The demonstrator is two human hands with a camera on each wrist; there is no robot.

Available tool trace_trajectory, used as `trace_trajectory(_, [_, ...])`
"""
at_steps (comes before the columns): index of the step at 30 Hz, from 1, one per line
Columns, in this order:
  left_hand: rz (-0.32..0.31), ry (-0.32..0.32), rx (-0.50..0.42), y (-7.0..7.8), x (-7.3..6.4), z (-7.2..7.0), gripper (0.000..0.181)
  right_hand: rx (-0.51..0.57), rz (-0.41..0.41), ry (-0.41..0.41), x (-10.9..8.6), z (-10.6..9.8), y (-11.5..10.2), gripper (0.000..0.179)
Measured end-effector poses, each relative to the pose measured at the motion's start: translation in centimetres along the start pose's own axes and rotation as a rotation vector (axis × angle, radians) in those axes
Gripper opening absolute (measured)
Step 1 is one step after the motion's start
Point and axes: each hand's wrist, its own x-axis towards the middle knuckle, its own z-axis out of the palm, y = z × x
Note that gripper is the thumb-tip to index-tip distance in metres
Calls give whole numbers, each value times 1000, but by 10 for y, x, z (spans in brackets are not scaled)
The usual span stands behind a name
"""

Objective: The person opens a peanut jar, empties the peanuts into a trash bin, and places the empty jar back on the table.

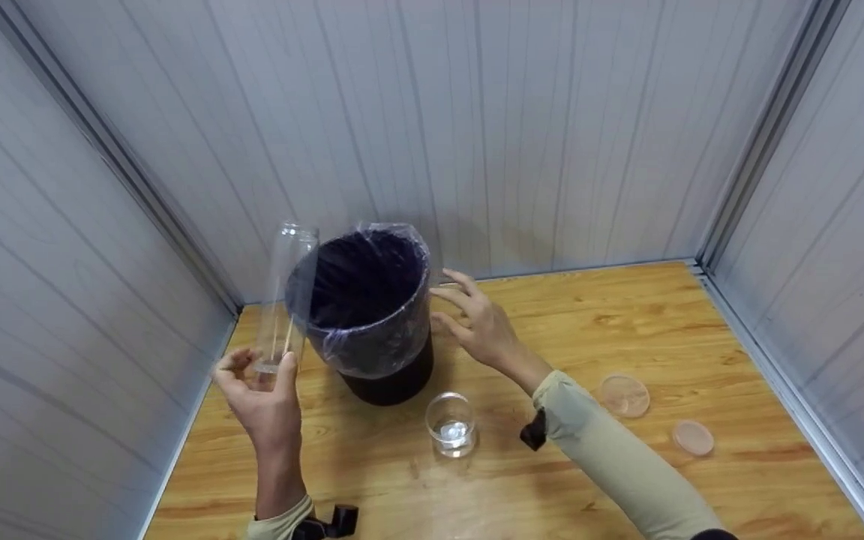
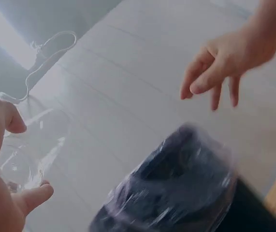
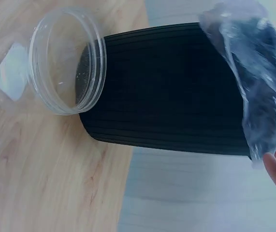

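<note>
My left hand (image 1: 263, 401) grips a tall clear jar (image 1: 287, 292) near its lower end, holding it almost upright at the left side of a black trash can (image 1: 394, 386). In the left wrist view, thumb and fingers curve around the jar (image 2: 43, 140). A thin translucent bag (image 1: 379, 341) lines the can and folds over its rim. Beside the can's right rim is my right hand (image 1: 484, 326), its fingers loosely spread and nothing visible in them. In the right wrist view, its fingertips (image 3: 272, 166) appear close to the bag's edge; contact is unclear.
A shorter clear jar (image 1: 452, 427) stands uncapped on the wooden tabletop (image 1: 372, 480) in front of the can. Two round translucent lids (image 1: 625, 396) (image 1: 693, 437) lie to the right, near my right forearm. Pale panel walls (image 1: 522, 135) enclose the back and sides.
</note>
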Motion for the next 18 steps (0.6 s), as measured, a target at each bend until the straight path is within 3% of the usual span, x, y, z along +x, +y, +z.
trace_trajectory(3, [-162, -145, -281, -4, -8, -1, 44, 52, 26, 40, -15, -12, 4, 28])
trace_trajectory(6, [-305, -340, -570, -9, -17, -3, 44, 112, 66, 73, -31, -22, 7, 24])
trace_trajectory(9, [-393, -527, -746, -16, -30, 1, 42, 151, 99, 111, -45, -32, 9, 24])
trace_trajectory(12, [-419, -602, -753, -25, -47, 10, 38, 176, 130, 148, -51, -46, -5, 23])
trace_trajectory(16, [-370, -624, -616, -38, -65, 24, 31, 194, 151, 176, -55, -63, -28, 21])
trace_trajectory(18, [-351, -644, -529, -44, -72, 31, 31, 190, 153, 182, -61, -67, -29, 20])
